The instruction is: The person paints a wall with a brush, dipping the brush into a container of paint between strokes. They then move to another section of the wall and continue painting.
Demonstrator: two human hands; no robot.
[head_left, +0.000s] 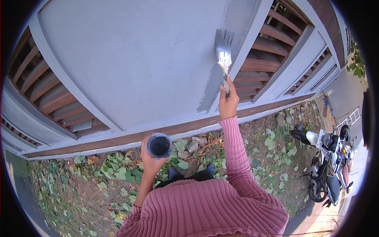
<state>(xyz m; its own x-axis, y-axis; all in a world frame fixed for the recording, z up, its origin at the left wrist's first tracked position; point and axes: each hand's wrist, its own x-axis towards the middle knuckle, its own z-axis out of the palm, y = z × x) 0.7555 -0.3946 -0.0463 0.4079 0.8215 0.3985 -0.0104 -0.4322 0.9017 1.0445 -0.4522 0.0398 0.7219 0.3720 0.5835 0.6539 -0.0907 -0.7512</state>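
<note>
My right hand (229, 100) is wrapped round the handle of a wide paintbrush (224, 55), its bristles up and lying against a grey wall panel (130, 59). A darker, wet-looking grey strip (211, 93) runs along the panel's right side, near the raised frame. Lower and to the left, my left hand (150, 160) holds a round cup (159, 145) with grey on its rim. The cup's inside is dark, and how much paint it contains is hard to tell.
Brown slatted openings (51, 89) flank the panel on both sides. Leafy plants (122, 168) and stones (192, 146) cover the ground by my feet. Motorcycles (331, 170) stand at the right, near a white ladder (349, 118).
</note>
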